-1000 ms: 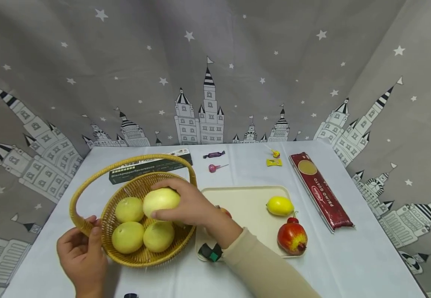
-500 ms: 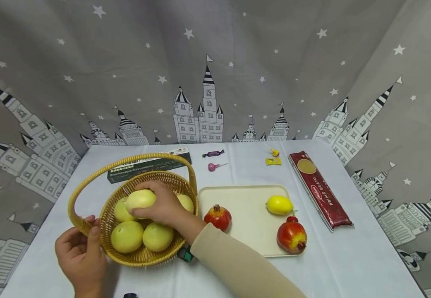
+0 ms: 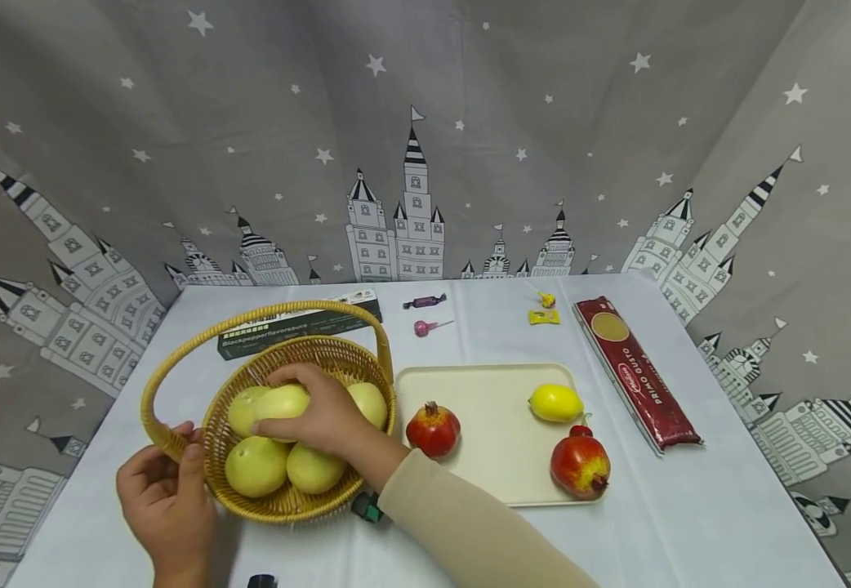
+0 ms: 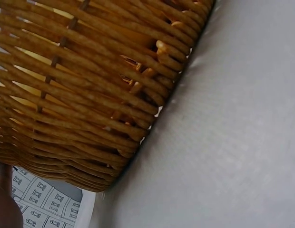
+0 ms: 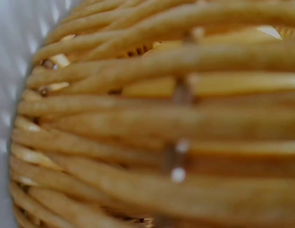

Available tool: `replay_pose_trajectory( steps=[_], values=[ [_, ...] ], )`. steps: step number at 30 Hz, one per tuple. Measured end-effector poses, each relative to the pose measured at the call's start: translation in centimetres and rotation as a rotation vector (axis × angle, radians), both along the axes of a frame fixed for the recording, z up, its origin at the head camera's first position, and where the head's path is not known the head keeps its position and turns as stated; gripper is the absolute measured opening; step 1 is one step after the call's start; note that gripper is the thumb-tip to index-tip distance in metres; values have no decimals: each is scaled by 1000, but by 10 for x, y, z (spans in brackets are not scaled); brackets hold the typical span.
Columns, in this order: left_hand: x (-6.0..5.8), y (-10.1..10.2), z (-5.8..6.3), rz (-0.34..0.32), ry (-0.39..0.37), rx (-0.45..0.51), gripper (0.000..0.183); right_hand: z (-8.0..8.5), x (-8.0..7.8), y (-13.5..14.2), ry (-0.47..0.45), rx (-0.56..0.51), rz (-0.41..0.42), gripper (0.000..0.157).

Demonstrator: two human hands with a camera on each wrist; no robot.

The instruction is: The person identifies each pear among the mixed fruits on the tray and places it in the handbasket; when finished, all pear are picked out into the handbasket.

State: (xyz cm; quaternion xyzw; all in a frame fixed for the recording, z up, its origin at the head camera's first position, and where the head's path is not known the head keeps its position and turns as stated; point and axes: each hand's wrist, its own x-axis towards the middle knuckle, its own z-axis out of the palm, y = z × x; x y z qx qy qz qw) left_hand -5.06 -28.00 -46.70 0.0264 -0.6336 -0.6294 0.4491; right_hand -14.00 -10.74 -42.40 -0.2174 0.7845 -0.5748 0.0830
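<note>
A yellow wicker basket with an arched handle holds several round, pale yellow-green fruits. My right hand reaches over its near right rim and grips one such fruit between thumb and fingers, low among the others. At the basket's left side my left hand pinches the rim by the foot of the handle. Close-up weave of the basket fills much of the left wrist view, with a bit of my left hand in the corner. The right wrist view has only basket weave and tablecloth; that hand is hidden there.
Right of the basket, a cream tray bears two pomegranates, a lemon and a small red fruit. Behind lie a dark green sauce box, candies and lollipops. A red pasta packet lies far right.
My right hand has carried the fruit left and down into the basket, uncovering the left pomegranate on the tray and a fruit at the basket's right. My left hand has stayed at the rim.
</note>
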Motion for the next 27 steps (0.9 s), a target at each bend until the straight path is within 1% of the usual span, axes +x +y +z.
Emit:
replay_pose_trajectory(
  steps=[1,2,4,6,8,9,12,13,15,16,18,21,24,25,27],
  values=[
    [0,0,0,4,-10,-7,35,0,0,0,2,-13,-11,55],
    [0,0,1,26,-39,-37,35,-1,-1,1,4,-25,-20,54],
    [1,-1,1,29,-46,-42,34,-2,-1,2,1,-47,-32,52],
    [0,0,2,7,-20,-15,35,-1,-3,3,5,-74,-39,50],
    [-1,1,2,-18,13,7,34,0,-5,4,8,-124,-34,46],
    [-2,1,2,-44,43,37,35,0,-6,5,9,-150,-31,45],
    [-4,2,2,-73,81,66,35,0,-8,7,9,-224,-19,42],
    [-5,2,2,-68,74,55,34,1,-8,8,4,-244,-16,42],
    [-6,2,2,-75,81,65,34,1,-8,10,-11,-277,-14,42],
    [-7,1,2,-66,72,53,34,2,-8,12,-23,-294,-14,43],
    [-8,0,2,-65,69,59,34,4,-7,15,-47,-327,-9,43],
    [-8,-2,2,-17,13,-5,34,8,-2,23,-55,-322,8,43],
    [-6,-3,2,1,-15,0,34,14,6,38,-45,-285,51,39],
    [-6,-3,1,1,-22,6,35,16,9,45,-39,-270,68,38],
    [-5,-3,-1,-36,9,65,35,21,17,63,-33,-264,111,34]
  ],
)
